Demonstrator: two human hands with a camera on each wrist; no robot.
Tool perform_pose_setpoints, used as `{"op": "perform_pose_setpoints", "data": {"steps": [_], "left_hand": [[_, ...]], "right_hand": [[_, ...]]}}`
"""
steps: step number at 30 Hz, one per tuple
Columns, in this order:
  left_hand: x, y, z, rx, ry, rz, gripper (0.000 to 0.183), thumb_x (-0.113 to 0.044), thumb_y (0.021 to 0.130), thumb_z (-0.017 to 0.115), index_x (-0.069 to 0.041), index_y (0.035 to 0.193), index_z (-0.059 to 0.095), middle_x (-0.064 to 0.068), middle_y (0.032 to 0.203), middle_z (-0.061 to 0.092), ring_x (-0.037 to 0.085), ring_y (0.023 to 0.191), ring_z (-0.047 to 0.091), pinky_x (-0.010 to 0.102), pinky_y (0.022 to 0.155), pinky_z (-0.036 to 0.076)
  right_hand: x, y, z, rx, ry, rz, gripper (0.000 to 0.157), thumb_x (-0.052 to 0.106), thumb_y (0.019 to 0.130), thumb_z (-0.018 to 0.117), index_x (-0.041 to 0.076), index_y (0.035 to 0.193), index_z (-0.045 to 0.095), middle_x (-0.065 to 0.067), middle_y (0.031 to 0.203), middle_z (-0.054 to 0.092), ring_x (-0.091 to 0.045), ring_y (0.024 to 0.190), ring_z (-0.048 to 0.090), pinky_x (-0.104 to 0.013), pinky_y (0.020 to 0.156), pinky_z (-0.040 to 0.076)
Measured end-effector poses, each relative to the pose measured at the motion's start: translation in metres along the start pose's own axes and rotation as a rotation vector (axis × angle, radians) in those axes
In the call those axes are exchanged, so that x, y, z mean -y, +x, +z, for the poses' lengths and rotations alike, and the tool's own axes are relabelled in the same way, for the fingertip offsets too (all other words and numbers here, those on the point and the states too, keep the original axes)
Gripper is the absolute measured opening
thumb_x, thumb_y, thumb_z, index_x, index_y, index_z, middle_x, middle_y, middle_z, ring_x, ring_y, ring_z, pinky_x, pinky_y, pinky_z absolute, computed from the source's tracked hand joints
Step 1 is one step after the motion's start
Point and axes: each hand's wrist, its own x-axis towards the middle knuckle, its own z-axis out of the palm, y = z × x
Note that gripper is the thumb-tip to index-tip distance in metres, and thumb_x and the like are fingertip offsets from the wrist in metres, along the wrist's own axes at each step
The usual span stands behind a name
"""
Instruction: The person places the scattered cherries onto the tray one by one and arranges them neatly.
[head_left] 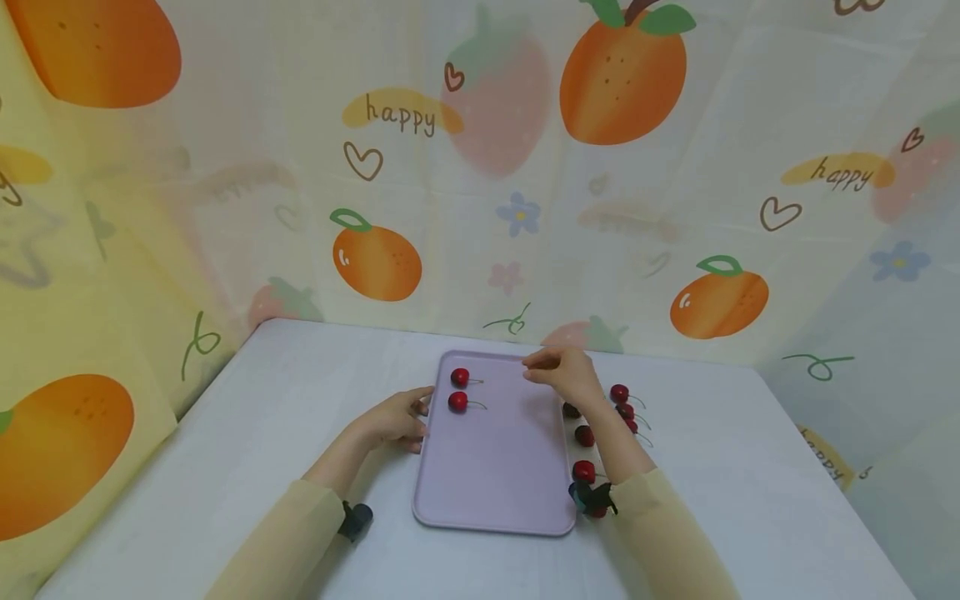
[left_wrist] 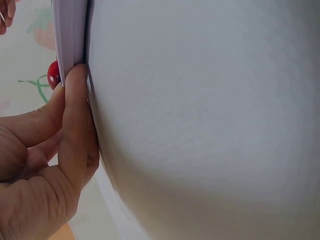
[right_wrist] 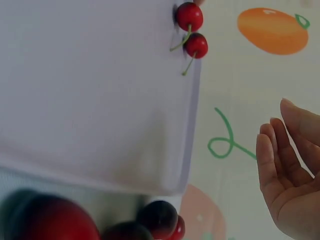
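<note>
A shallow lilac tray (head_left: 495, 475) lies on the white table. Near its far left corner sit two red cherries with stems, the farther cherry (head_left: 459, 377) and the nearer cherry (head_left: 457, 402). My left hand (head_left: 393, 418) is at the tray's left side; in the left wrist view its thumb and fingers (left_wrist: 76, 100) pinch the tray rim. Over the far right corner of the tray hovers my right hand (head_left: 564, 375), its fingers loosely bent. The right wrist view shows a gap between thumb and fingertips (right_wrist: 265, 150), with nothing held there.
Several more cherries (head_left: 584, 436) lie along the tray's right side, partly hidden under my right forearm. A few others, such as the far cherry (head_left: 619, 392), lie farther right. A fruit-printed cloth (head_left: 465, 250) hangs behind the table (head_left: 735, 500).
</note>
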Motion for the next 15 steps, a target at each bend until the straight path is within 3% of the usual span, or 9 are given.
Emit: {"op": "perform_pose_setpoints", "data": {"steps": [3, 9, 15], "left_hand": [[-0.001, 0.0, 0.0, -0.001, 0.008, -0.002, 0.079, 0.013, 0.086, 0.059, -0.005, 0.155, 0.027, 0.018, 0.12, 0.045, 0.016, 0.072, 0.055, 0.025, 0.061, 0.061], [-0.003, -0.001, 0.0, -0.006, 0.016, -0.006, 0.078, 0.013, 0.086, 0.059, -0.005, 0.155, 0.027, 0.018, 0.12, 0.045, 0.016, 0.073, 0.055, 0.025, 0.061, 0.061], [-0.003, -0.002, 0.0, 0.001, 0.007, -0.008, 0.079, 0.013, 0.086, 0.059, -0.005, 0.156, 0.026, 0.019, 0.123, 0.045, 0.016, 0.073, 0.055, 0.025, 0.062, 0.061]], "right_hand": [[-0.004, -0.004, -0.009, -0.004, -0.018, -0.008, 0.024, 0.021, 0.086, 0.075, 0.013, 0.108, 0.076, -0.008, 0.108, 0.076, -0.022, 0.1, 0.071, -0.039, 0.092, 0.058], [-0.015, -0.012, -0.029, -0.009, -0.016, 0.0, 0.025, 0.023, 0.088, 0.073, 0.011, 0.11, 0.075, -0.01, 0.107, 0.075, -0.028, 0.093, 0.069, -0.029, 0.077, 0.056], [-0.028, -0.021, -0.05, -0.04, -0.055, -0.012, 0.026, 0.023, 0.089, 0.072, 0.01, 0.111, 0.074, -0.01, 0.106, 0.076, -0.023, 0.096, 0.068, -0.027, 0.082, 0.052]]}}
